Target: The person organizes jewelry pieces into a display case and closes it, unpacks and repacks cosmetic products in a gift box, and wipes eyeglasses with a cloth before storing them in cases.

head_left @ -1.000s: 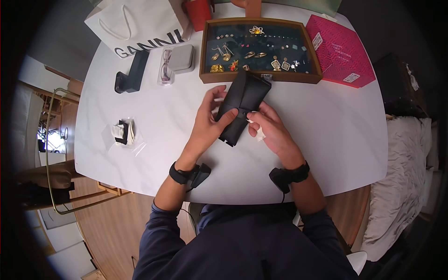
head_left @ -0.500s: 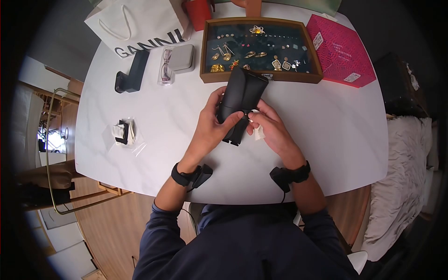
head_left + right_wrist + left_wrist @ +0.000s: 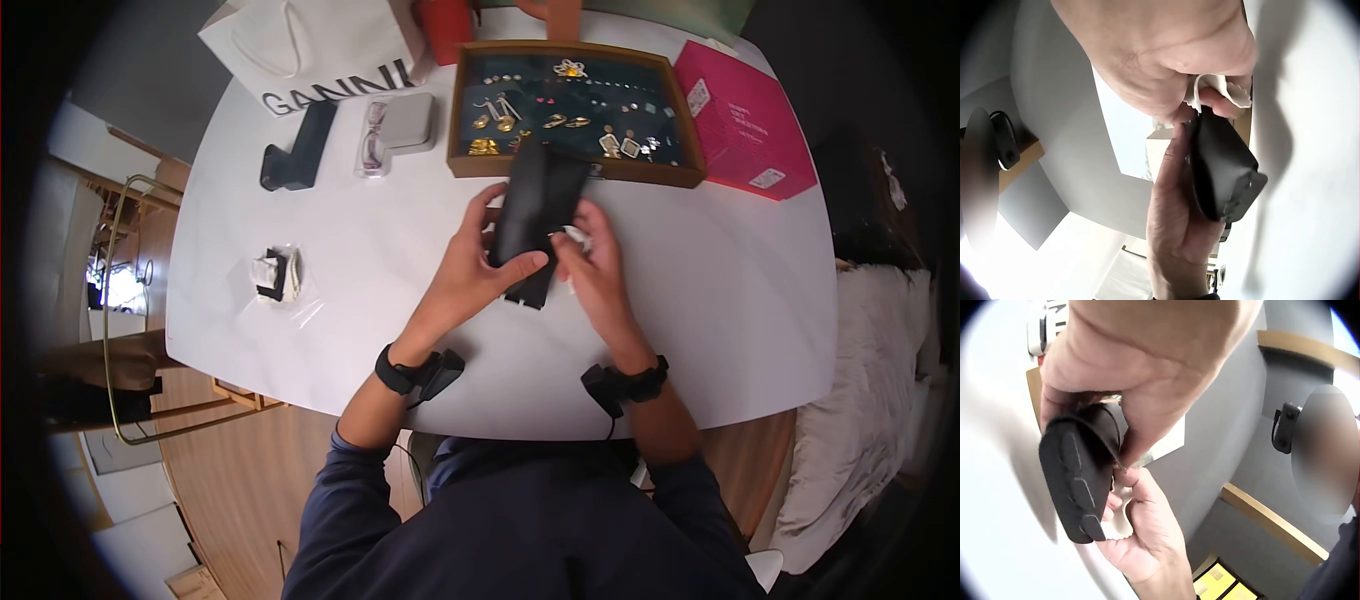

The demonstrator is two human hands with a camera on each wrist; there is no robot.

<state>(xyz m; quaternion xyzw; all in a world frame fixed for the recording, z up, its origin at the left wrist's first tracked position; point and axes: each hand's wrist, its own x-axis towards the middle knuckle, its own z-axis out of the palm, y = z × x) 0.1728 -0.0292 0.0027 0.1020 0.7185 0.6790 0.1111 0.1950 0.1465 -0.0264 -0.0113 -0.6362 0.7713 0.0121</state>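
A black leather glasses case (image 3: 540,205) is held above the near middle of the table, its far end overlapping the jewellery tray in the head view. My left hand (image 3: 475,255) grips it from the left, thumb across the near part and fingers around the far side. My right hand (image 3: 598,270) is at the case's right edge, thumb and fingertips right at the flap edge. A crumpled white cloth (image 3: 1210,84) is tucked in the right hand's curled fingers. The left wrist view shows the case's folded, notched end (image 3: 1079,487).
A wooden jewellery tray (image 3: 580,172) and pink box (image 3: 750,120) stand at the back. To the left are a white paper bag (image 3: 320,50), dark blue box (image 3: 312,140), clear-boxed glasses (image 3: 373,140), grey case (image 3: 408,120) and a plastic packet with folded cloths (image 3: 275,275).
The head view has shifted, so the table's things appear farther right. The case has turned slightly in my hands. My left thumb has slid off the clasp area, and the right fingers have moved along the edge.
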